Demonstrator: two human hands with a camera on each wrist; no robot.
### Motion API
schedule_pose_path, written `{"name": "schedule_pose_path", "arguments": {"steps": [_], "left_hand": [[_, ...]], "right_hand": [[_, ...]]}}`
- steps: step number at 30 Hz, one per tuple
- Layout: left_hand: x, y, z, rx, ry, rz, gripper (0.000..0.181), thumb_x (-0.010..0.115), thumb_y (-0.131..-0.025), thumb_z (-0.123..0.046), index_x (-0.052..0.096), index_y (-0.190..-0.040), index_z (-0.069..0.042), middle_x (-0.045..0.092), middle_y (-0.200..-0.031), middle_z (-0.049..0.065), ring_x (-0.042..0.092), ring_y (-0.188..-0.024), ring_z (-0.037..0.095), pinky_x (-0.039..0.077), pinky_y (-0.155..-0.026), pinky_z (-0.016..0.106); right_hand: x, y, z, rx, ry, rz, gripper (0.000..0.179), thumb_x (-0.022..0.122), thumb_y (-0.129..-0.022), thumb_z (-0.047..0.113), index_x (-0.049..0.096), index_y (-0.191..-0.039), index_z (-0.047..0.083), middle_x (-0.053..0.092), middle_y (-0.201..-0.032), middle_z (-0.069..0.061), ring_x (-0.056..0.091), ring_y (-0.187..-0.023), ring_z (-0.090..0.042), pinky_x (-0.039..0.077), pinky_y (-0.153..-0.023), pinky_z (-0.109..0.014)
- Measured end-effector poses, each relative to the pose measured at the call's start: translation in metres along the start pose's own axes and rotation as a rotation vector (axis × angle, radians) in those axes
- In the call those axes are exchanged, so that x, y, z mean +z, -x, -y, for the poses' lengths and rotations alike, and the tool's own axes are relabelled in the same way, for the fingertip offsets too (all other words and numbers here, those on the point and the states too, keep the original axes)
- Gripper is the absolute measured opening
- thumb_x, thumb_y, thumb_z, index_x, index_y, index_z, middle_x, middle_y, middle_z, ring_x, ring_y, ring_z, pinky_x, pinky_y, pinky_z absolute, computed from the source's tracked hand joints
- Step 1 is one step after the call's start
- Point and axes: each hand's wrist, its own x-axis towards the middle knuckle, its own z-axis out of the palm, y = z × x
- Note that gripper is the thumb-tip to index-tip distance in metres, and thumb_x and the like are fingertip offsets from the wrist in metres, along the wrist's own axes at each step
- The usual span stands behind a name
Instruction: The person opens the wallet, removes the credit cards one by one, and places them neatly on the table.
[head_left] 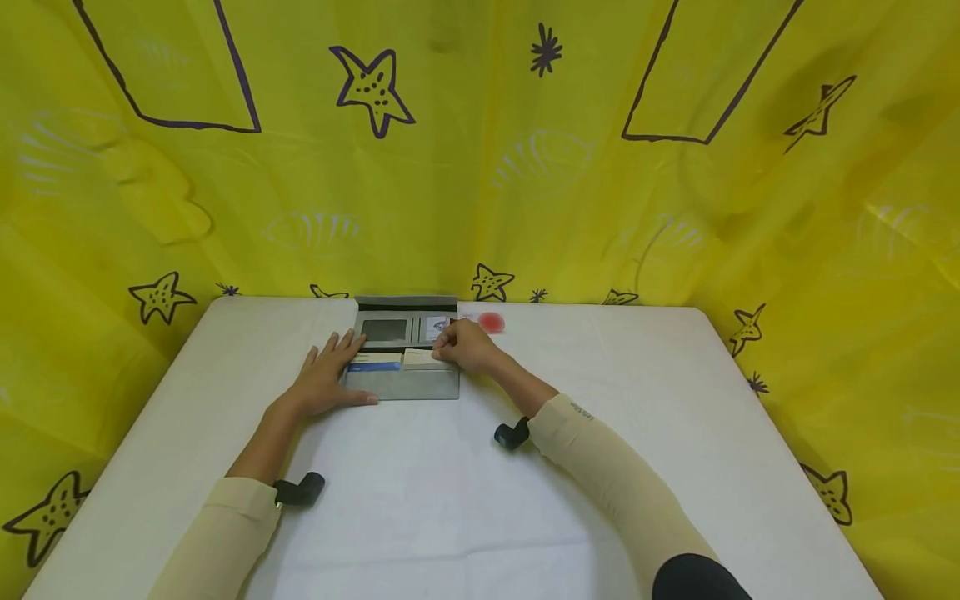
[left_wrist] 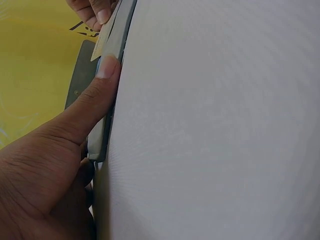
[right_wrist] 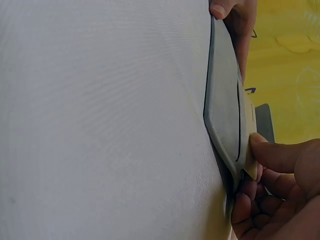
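A grey wallet (head_left: 412,386) lies unfolded near the far edge of the table. My left hand (head_left: 326,379) rests on its left side with fingers spread, and the thumb presses the front panel, as the left wrist view (left_wrist: 45,170) shows. At the wallet's right side, my right hand (head_left: 468,344) pinches a cream card (right_wrist: 248,117) between thumb and fingers. That card sits partly inside a slot of the front panel. Beside it a white and blue card (head_left: 375,367) sticks out of the same panel. The back panel has a dark window (head_left: 385,331) and a picture card (head_left: 437,327).
A red round mark (head_left: 491,322) on a pale flat piece lies just right of the wallet, partly behind my right hand. White cloth covers the table (head_left: 420,517). A yellow patterned curtain (head_left: 450,183) hangs right behind the table's far edge.
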Motion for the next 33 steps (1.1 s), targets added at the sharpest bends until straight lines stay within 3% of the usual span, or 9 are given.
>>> {"name": "schedule_pose_path", "arguments": {"steps": [8,21,29,33], "left_hand": [[0.0005,0.0003,0.0016,0.001,0.005,0.005,0.116,0.09,-0.08,-0.046,0.026,-0.165,0.0,0.012,-0.171,0.029,0.001,-0.157,0.052,-0.004,-0.122,0.069],[-0.0003,0.0004,-0.0006,-0.001,0.003,0.005,0.115,0.09,-0.08,-0.046,0.027,-0.165,0.0,0.013,-0.171,0.029,0.002,-0.157,0.052,-0.005,-0.122,0.068],[-0.0005,-0.0002,0.0013,-0.008,-0.003,0.012,0.115,0.089,-0.081,-0.047,0.026,-0.165,0.0,0.012,-0.171,0.028,0.0,-0.157,0.051,-0.005,-0.122,0.068],[-0.0004,0.0003,-0.0003,-0.003,0.003,0.006,0.115,0.09,-0.08,-0.046,0.027,-0.165,0.0,0.013,-0.171,0.029,0.001,-0.157,0.052,-0.004,-0.122,0.069]], "right_hand": [[-0.0007,-0.0009,-0.003,-0.038,-0.033,-0.042,0.008,0.074,-0.098,0.004,0.078,-0.093,-0.001,0.067,-0.083,-0.004,0.052,-0.079,-0.015,0.042,-0.066,-0.024],[0.0003,-0.0049,-0.0034,-0.059,-0.047,-0.116,0.007,0.07,-0.101,0.004,0.074,-0.101,-0.001,0.07,-0.095,-0.009,0.059,-0.087,-0.018,0.051,-0.077,-0.025],[-0.0023,-0.0045,-0.0016,-0.065,0.003,-0.071,0.02,0.082,-0.091,0.005,0.073,-0.109,0.003,0.071,-0.105,-0.007,0.061,-0.097,-0.022,0.053,-0.09,-0.031],[-0.0023,-0.0043,-0.0032,-0.081,-0.012,-0.069,0.018,0.079,-0.093,0.001,0.075,-0.111,0.005,0.071,-0.108,-0.007,0.06,-0.096,-0.023,0.053,-0.087,-0.03]]}}
